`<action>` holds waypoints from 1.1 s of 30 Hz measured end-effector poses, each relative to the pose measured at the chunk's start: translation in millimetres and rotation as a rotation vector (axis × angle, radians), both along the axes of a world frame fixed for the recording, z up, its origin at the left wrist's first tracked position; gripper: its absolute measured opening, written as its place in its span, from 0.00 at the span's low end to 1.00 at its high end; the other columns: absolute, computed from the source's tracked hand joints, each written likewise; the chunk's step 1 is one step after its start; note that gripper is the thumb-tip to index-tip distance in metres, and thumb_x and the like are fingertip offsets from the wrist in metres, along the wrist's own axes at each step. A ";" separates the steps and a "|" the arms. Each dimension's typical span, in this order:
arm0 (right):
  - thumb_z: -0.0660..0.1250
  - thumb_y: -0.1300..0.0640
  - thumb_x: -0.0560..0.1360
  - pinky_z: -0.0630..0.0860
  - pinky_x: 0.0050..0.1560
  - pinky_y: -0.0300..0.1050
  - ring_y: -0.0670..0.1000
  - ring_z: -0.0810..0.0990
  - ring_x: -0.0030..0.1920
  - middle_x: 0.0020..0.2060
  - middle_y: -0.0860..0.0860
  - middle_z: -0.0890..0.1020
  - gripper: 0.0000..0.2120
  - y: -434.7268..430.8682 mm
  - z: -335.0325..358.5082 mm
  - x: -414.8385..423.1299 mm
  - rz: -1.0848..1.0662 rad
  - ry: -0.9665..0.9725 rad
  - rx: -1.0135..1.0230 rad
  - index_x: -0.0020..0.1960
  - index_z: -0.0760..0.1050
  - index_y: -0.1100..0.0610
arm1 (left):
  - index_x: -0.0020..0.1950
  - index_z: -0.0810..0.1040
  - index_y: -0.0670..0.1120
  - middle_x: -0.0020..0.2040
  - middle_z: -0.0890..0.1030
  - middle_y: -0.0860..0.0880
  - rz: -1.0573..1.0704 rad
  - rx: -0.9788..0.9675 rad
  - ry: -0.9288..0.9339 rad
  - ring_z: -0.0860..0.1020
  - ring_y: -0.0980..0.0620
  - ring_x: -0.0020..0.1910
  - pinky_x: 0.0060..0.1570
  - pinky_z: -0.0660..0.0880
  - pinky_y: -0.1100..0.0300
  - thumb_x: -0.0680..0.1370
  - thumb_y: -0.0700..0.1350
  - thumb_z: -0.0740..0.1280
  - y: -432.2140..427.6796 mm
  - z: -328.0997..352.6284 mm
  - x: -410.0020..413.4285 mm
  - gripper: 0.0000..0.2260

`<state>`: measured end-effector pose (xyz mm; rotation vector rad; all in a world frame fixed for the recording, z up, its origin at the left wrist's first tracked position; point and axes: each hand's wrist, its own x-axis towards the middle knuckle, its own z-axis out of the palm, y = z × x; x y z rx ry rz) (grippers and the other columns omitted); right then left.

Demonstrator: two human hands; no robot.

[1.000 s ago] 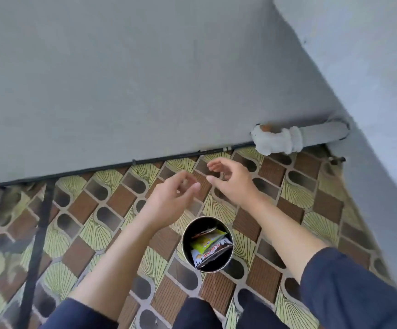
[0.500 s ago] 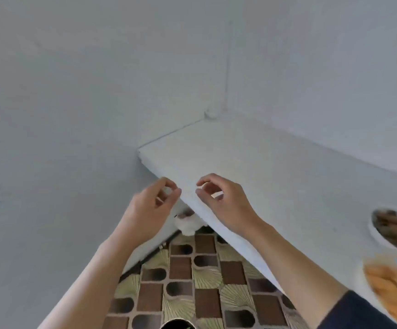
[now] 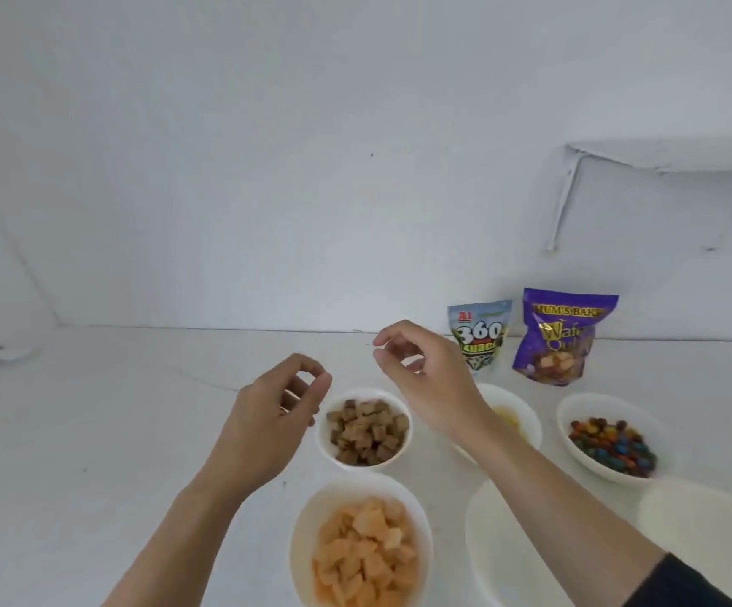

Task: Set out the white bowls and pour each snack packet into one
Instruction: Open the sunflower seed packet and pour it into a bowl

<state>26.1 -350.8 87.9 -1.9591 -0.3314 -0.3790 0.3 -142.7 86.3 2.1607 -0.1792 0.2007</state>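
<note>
My right forearm hid most of the white bowl with something pale yellow (image 3: 514,416) in it, so I could not tell what it held. Two more white bowls near the bottom right, one (image 3: 493,558) under that forearm and one blurred (image 3: 706,536) at the frame's corner, were cut off, their insides hard to read.

My left hand (image 3: 274,424) hovered over the white bench (image 3: 92,431), its grip loosely curled, thumb and forefinger nearly meeting, with nothing in it. My right hand (image 3: 427,383) hung the same way, fingers bent and empty.

Just right of the left hand sat the white bowl of brown cubes (image 3: 366,429); below it, nearer me, the white bowl of orange chunks (image 3: 362,545), clipped by the lower edge. Far right of the right hand lay the white bowl of coloured candies (image 3: 609,440). Beyond that hand, the blue-and-white snack packet (image 3: 482,332) and the purple wafer packet (image 3: 563,337) leaned on the wall.

Left of the left hand the bench lay open to the wall corner.
</note>
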 end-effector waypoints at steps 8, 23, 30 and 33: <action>0.69 0.61 0.77 0.75 0.40 0.34 0.43 0.81 0.42 0.39 0.49 0.84 0.02 -141.2 -6.9 83.7 -0.208 -0.069 -0.060 0.46 0.80 0.56 | 0.47 0.78 0.57 0.43 0.83 0.50 -0.092 0.013 0.043 0.82 0.50 0.42 0.36 0.75 0.65 0.82 0.56 0.66 -136.3 -14.6 108.0 0.06; 0.66 0.60 0.78 0.77 0.51 0.47 0.51 0.76 0.56 0.59 0.51 0.78 0.16 -192.7 -56.7 212.4 -0.234 0.128 -0.533 0.65 0.76 0.55 | 0.67 0.71 0.51 0.58 0.78 0.48 -0.163 0.197 0.157 0.78 0.49 0.55 0.51 0.73 0.56 0.84 0.52 0.62 -227.8 -82.1 258.1 0.12; 0.65 0.66 0.78 0.66 0.42 0.43 0.50 0.70 0.48 0.43 0.48 0.75 0.09 -197.7 -78.3 213.9 -0.256 0.066 -0.546 0.53 0.80 0.56 | 0.53 0.68 0.51 0.48 0.84 0.47 -0.177 0.160 0.079 0.86 0.52 0.35 0.43 0.80 0.46 0.86 0.47 0.58 -230.8 -90.8 257.8 0.03; 0.66 0.65 0.78 0.69 0.42 0.45 0.50 0.71 0.48 0.44 0.49 0.78 0.07 -192.4 -67.1 211.6 -0.269 -0.024 -0.489 0.52 0.80 0.56 | 0.53 0.68 0.52 0.46 0.83 0.49 -0.155 0.160 -0.034 0.84 0.47 0.39 0.42 0.80 0.42 0.86 0.47 0.57 -223.9 -75.4 252.1 0.03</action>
